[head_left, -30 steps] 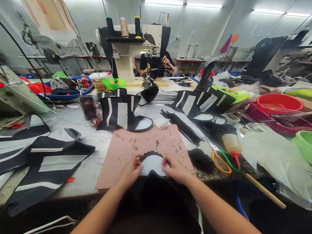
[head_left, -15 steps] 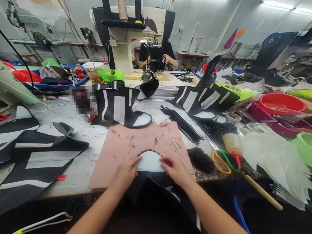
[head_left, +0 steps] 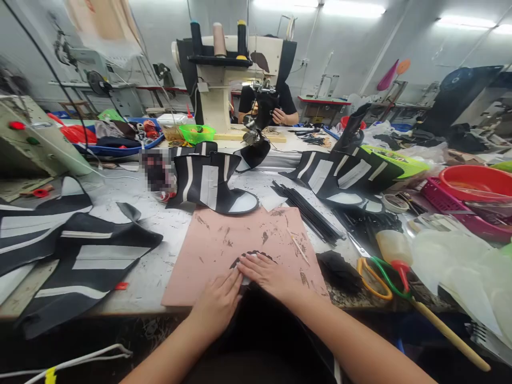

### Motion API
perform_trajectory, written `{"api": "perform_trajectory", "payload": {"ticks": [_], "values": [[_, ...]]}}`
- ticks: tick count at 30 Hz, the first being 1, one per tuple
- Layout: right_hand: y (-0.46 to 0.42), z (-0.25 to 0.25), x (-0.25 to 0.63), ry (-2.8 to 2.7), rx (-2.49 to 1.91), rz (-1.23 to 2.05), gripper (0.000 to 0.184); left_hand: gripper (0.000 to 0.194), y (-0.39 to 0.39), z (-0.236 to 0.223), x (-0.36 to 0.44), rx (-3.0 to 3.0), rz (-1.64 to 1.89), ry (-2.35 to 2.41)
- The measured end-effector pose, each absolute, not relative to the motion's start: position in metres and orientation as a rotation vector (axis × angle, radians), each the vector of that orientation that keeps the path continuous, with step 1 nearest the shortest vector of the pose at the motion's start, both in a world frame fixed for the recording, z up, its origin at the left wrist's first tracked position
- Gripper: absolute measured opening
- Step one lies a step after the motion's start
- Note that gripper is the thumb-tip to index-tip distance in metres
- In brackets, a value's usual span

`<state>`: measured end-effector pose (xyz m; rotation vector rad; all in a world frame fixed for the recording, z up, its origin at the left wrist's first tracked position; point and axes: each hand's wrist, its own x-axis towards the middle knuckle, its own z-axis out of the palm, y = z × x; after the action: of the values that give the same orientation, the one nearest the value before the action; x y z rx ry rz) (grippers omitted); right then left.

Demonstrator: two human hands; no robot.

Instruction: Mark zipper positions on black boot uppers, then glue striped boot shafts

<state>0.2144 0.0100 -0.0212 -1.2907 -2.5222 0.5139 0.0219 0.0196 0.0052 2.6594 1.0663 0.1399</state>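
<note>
A black boot upper (head_left: 264, 325) lies at the near edge of the pink board (head_left: 208, 229), its body hanging toward me. Its toe has a scalloped black edge and a white patch, now mostly hidden under my hands. My right hand (head_left: 272, 277) lies flat over the toe, fingers stretched out to the left. Beside it my left hand (head_left: 221, 298) rests with straight fingers on the left side of the toe, its fingertips meeting those of the right. Neither hand grips anything.
More boot uppers stand behind the board (head_left: 212, 181) and lie at the left (head_left: 96, 250). Black strips (head_left: 312, 213), scissors (head_left: 374, 272), a glue bottle (head_left: 394, 248) and a red basin (head_left: 476, 181) are at the right. Beyond the sewing machine (head_left: 216, 96) sits another person (head_left: 288, 106).
My fingers were pinching the two sides of the white toe patch; now both hands lie flat across it, the right one having moved left. The camera view has shifted slightly.
</note>
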Motion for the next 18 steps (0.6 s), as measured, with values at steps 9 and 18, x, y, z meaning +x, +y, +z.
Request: {"api": "perform_trajectory", "payload": {"ticks": [9,18], "values": [[0.019,0.003,0.210,-2.386,-1.464,0.755,0.043,0.030,-0.007,0.083,0.017,1.851,0.326,0.512],[0.023,0.046,0.251,-1.179,-1.385,1.384,0.058,0.021,0.101,0.122,-0.014,1.408,1.149,0.994]]}}
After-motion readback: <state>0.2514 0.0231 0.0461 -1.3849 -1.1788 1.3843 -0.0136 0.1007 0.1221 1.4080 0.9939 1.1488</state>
